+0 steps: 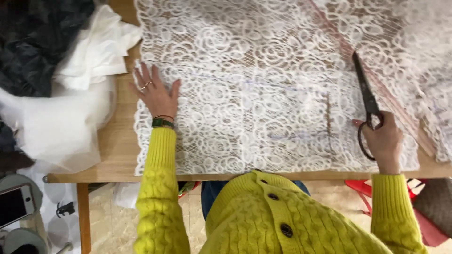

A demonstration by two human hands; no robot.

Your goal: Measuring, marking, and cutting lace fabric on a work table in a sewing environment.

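Lace (263,94) | left hand (155,94) fingers splayed flat on it | right hand (385,141) fingers clamped through scissors (367,101)

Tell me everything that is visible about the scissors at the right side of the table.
The scissors are long, with dark metal blades and dark loop handles. The blades look shut or nearly shut and point away from the person, slightly to the left. They lie over the white lace fabric, near its right part. The right hand grips the handles, fingers through the loops. The left hand is far from them, flat on the lace.
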